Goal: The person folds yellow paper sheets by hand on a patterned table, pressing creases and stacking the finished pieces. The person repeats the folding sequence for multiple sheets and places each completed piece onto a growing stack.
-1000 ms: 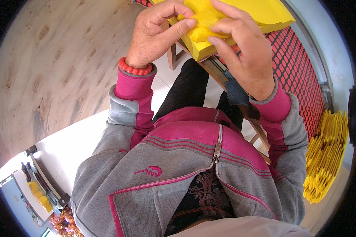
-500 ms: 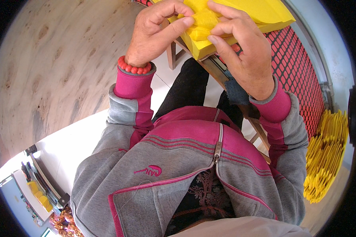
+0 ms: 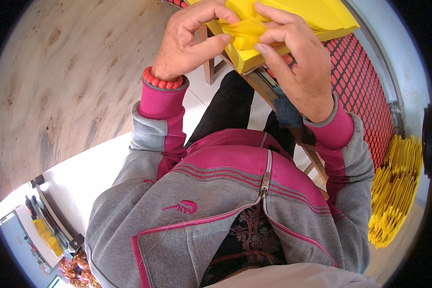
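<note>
At the top of the head view lies a stack of yellow paper (image 3: 321, 17), its near corner toward me. On that corner a thin yellow sheet (image 3: 247, 33) is creased and partly folded. My right hand (image 3: 297, 57) pinches the sheet's right side between thumb and fingers. To its left, my left hand (image 3: 189, 41) has thumb and index finger spread apart, their tips beside the folded sheet. The remaining left fingers are partly cut off by the frame edge. A red bead bracelet (image 3: 162, 82) circles my left wrist.
A pale wooden board (image 3: 72, 72) fills the left side. The stack rests on a wooden stand covered in red-and-black netted cloth (image 3: 357, 72). Several bundled yellow folded papers (image 3: 396, 192) stand at the right, by a bluish wall (image 3: 393, 29).
My left thumb has dropped away from the index finger, and that hand has parted. The creased sheet lies flatter. My right hand has barely shifted.
</note>
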`<control>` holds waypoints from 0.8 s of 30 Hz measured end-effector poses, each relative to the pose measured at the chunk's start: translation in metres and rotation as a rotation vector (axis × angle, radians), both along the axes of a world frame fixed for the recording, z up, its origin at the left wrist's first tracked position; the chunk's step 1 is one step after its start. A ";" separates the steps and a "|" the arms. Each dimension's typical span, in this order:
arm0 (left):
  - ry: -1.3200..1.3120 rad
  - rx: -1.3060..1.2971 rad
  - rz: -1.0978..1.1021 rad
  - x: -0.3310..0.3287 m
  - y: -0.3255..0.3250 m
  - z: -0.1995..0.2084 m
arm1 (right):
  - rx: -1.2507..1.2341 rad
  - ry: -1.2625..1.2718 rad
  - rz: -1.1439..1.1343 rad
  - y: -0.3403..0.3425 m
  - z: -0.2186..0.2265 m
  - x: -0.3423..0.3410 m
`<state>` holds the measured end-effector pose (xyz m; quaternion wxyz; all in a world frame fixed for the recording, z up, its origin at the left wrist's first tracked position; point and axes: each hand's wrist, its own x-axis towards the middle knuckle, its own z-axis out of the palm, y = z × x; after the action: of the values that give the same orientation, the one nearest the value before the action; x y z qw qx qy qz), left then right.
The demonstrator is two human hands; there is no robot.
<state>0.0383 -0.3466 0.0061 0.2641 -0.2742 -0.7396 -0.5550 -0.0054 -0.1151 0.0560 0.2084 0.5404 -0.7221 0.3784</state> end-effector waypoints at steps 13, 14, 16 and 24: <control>-0.084 0.055 0.096 0.000 0.012 0.004 | -0.053 0.062 -0.012 -0.002 0.002 0.002; -0.084 0.049 0.104 0.000 0.012 0.004 | -0.037 0.076 -0.012 -0.001 0.003 0.002; -0.079 0.042 0.113 0.000 0.012 0.004 | 0.008 0.102 -0.025 0.000 0.004 0.003; -0.056 -0.007 0.146 0.002 0.010 0.003 | -0.007 0.005 -0.018 -0.001 0.000 0.003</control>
<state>0.0401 -0.3364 0.0089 0.2823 -0.2048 -0.7667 -0.5390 -0.0026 -0.1162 0.0557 0.2156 0.5341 -0.7250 0.3778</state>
